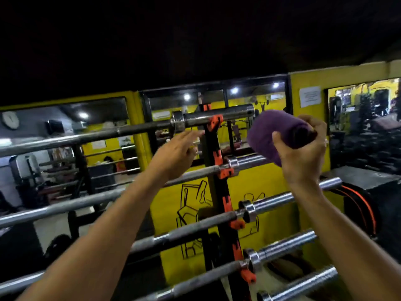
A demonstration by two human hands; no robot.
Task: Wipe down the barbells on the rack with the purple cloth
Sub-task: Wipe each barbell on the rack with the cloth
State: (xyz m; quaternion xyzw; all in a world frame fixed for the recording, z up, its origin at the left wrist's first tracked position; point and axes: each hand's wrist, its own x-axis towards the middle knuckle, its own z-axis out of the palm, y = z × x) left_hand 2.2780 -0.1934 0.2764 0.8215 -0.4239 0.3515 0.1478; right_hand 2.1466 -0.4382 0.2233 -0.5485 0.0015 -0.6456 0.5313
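barbells (65,140) cut off at left edge, wall notice (309,97) unreadable

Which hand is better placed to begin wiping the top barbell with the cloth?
Probably the right hand: it already grips the purple cloth, just beside the end of the top barbell. The left hand is open and holds nothing, reaching under that bar.

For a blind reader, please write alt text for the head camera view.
The right hand grips a bunched purple cloth beside the top barbell, while the open left hand reaches toward the black rack holding several barbells.
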